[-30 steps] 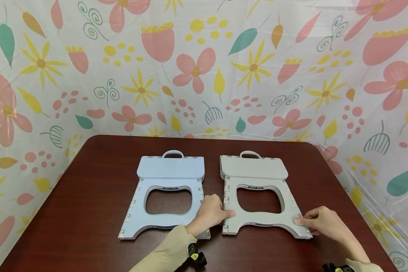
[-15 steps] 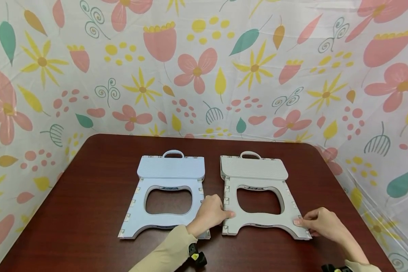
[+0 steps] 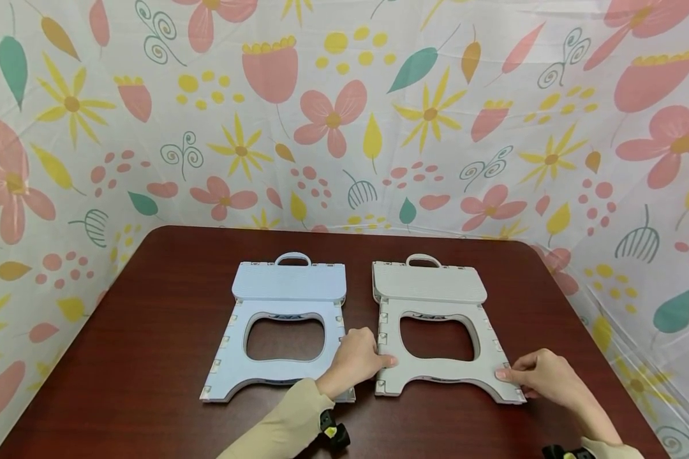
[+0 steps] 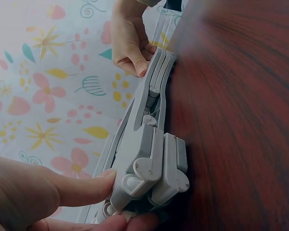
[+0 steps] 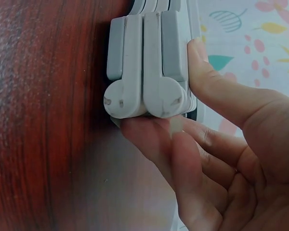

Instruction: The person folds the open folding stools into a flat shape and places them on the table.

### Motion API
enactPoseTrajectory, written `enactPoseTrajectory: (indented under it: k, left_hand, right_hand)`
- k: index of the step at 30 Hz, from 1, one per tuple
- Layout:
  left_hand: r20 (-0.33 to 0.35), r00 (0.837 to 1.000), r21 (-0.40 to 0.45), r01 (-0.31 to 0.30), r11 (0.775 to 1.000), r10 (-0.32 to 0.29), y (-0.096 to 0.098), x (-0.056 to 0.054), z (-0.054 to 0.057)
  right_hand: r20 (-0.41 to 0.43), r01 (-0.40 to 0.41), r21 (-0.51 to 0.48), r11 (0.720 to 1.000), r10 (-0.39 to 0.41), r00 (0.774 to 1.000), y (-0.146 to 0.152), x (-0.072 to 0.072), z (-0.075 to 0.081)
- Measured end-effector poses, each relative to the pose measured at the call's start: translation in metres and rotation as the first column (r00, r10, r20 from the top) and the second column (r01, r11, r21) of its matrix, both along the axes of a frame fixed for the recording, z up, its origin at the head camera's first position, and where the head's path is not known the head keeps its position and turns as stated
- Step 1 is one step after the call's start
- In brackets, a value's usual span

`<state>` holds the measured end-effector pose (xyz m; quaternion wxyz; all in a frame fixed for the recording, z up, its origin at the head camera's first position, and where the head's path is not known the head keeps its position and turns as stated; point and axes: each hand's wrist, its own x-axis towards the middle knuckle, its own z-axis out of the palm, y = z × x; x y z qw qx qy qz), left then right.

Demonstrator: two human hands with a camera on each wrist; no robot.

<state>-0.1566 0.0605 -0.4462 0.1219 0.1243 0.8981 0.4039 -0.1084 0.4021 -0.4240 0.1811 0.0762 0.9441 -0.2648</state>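
Note:
A grey-white folding step stool (image 3: 430, 284) lies folded flat on the table, its carry handle at the far end. My left hand (image 3: 353, 357) pinches the left edge of its legs, thumb on top. At the lower right leg, my right hand (image 3: 542, 376) pinches the corner, with the thumb above and fingers beneath. In the left wrist view the stool's folded layers (image 4: 144, 163) show edge-on between thumb and fingers. The right wrist view shows the rounded leg ends (image 5: 144, 96) against the fingers. A light blue folding stool (image 3: 289, 282) lies to the left, partly covered by my left hand.
Both stools rest on a dark reddish-brown table (image 3: 149, 319) with rounded far corners. A flower-patterned cloth (image 3: 333, 172) hangs behind the table and along its sides. Each stool has a wide opening through its legs. My left forearm (image 3: 281, 424) reaches in front of the blue stool.

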Motion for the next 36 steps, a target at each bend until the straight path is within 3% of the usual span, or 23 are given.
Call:
enactPoseTrajectory:
  k: [11,19,24,28,30,33,36]
  left_hand:
    - [-0.014,1.0,-0.029,0.012,1.0,-0.012,0.0,-0.001,0.001]
    - [-0.022,0.999,0.017,0.026,1.0,-0.025,-0.007,-0.001,0.002]
    - [-0.094,0.994,0.046,0.05,0.998,-0.046,-0.014,-0.006,0.009]
    - [-0.164,0.98,0.035,0.125,0.992,-0.117,-0.024,-0.014,0.021]
    - [-0.176,0.971,0.035,0.169,0.985,-0.16,-0.032,-0.018,0.026]
    - [-0.189,0.959,0.036,0.221,0.975,-0.211,-0.048,-0.026,0.033]
    - [-0.215,0.95,-0.005,0.23,0.973,-0.226,-0.068,-0.034,0.041]
  right_hand:
    - [-0.005,0.011,0.037,0.999,-0.01,1.0,-0.001,-0.001,-0.001]
    - [0.016,0.002,0.023,1.0,-0.002,1.0,-0.003,-0.004,-0.001]
    - [0.027,-0.026,-0.033,0.999,0.027,0.999,0.001,-0.006,0.001]
    - [0.012,0.0,-0.049,0.999,0.0,1.0,0.004,-0.007,0.002]
    - [-0.025,0.019,-0.042,0.999,-0.02,0.999,0.006,-0.007,0.003]
    - [-0.16,0.004,-0.025,1.0,-0.008,0.987,0.006,-0.008,0.004]
    - [-0.334,-0.018,0.043,0.999,0.032,0.942,0.005,-0.009,0.005]
